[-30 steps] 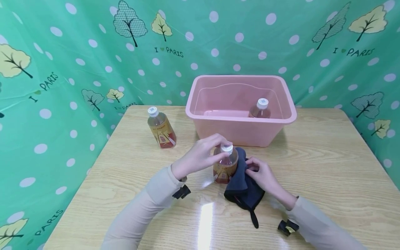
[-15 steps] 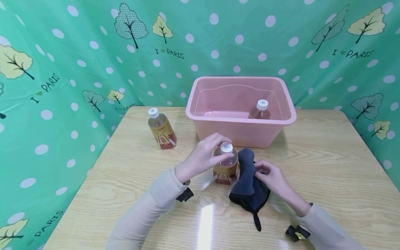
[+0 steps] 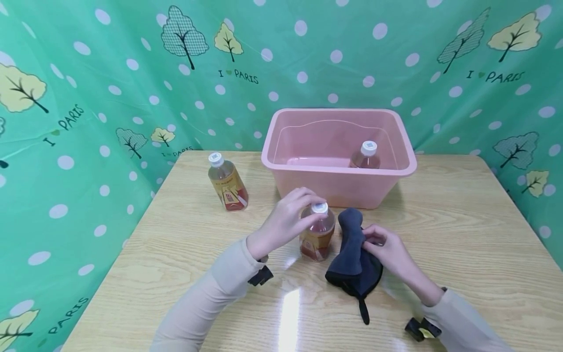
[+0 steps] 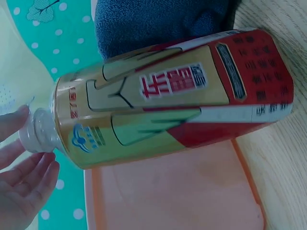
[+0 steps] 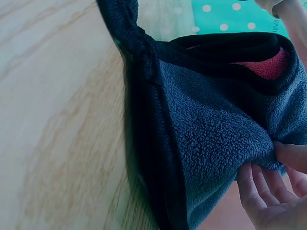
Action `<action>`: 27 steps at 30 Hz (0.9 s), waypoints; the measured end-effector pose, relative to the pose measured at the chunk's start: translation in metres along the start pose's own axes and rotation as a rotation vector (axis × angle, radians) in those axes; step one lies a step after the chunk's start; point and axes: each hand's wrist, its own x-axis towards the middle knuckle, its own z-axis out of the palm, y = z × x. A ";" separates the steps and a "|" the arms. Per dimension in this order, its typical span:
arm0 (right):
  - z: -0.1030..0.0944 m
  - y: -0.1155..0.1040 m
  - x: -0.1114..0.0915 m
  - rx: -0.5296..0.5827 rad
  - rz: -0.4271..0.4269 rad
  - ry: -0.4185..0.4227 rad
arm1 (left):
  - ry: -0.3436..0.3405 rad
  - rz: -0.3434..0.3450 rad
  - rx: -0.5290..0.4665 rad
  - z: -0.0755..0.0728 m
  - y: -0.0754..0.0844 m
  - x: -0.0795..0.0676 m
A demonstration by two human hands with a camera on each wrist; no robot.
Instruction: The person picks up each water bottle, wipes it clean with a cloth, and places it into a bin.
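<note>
A plastic drink bottle [image 3: 317,238] with a white cap and a gold-and-red label stands on the table. My left hand [image 3: 288,217] holds it at the cap, thumb on one side and fingers on the other; the left wrist view shows the cap [image 4: 36,130] between them. Just right of the bottle is a folded dark blue-grey cloth [image 3: 349,252] with black edging and a hanging loop. My right hand [image 3: 389,249] pinches its right side between thumb and fingers. In the right wrist view, pink lining [image 5: 268,66] shows inside the cloth's fold.
Behind the hands sits a pink plastic tub [image 3: 330,183], with a capped bottle [image 3: 367,155] inside at its right. Another bottle [image 3: 229,183] of the same look stands at the left of the wooden table [image 3: 184,254]. A green patterned curtain [image 3: 272,54] hangs behind.
The right hand has drawn the cloth to the right, opening a gap beside the bottle. The bottle has turned slightly under the left hand, its label now facing more to the left.
</note>
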 end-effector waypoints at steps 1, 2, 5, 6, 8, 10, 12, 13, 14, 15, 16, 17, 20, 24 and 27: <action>0.000 0.000 0.000 -0.002 -0.001 0.001 | -0.009 0.004 0.000 0.000 0.000 0.000; 0.000 0.000 0.000 -0.003 -0.002 0.001 | -0.019 0.007 -0.002 -0.001 0.000 0.000; 0.001 0.000 0.000 -0.007 -0.002 0.003 | -0.045 0.016 -0.008 -0.002 -0.001 0.000; 0.001 0.000 0.000 -0.009 -0.002 0.003 | -0.052 0.019 -0.011 -0.002 -0.001 -0.001; 0.001 0.000 0.000 -0.010 0.004 0.001 | -0.066 0.024 -0.016 -0.003 -0.001 -0.001; 0.001 0.000 0.000 -0.011 0.014 -0.002 | -0.078 0.030 -0.020 -0.004 -0.001 -0.001; 0.001 0.000 0.000 -0.013 0.019 -0.008 | -0.088 0.039 -0.024 -0.004 -0.001 -0.001; 0.000 0.000 0.000 -0.013 0.021 -0.010 | -0.093 0.043 -0.026 -0.004 -0.001 -0.002; 0.000 0.000 0.000 -0.014 0.020 -0.012 | -0.100 0.047 -0.028 -0.004 -0.002 -0.002; 0.000 0.000 0.000 -0.014 0.017 -0.013 | -0.105 0.051 -0.030 -0.004 -0.002 -0.002; 0.000 0.000 0.000 -0.013 0.015 -0.014 | -0.111 0.056 -0.034 -0.004 -0.002 -0.002; 0.001 0.000 0.000 -0.011 0.012 -0.014 | -0.117 0.060 -0.037 -0.004 -0.002 -0.002; 0.001 0.000 0.000 -0.008 0.003 -0.015 | -0.136 0.069 -0.046 -0.004 -0.002 -0.002; 0.002 -0.001 0.001 -0.015 0.002 -0.023 | -0.155 0.069 -0.062 -0.004 -0.001 -0.002; 0.003 -0.003 0.002 -0.018 0.004 -0.027 | -0.160 0.064 -0.081 -0.004 -0.001 -0.002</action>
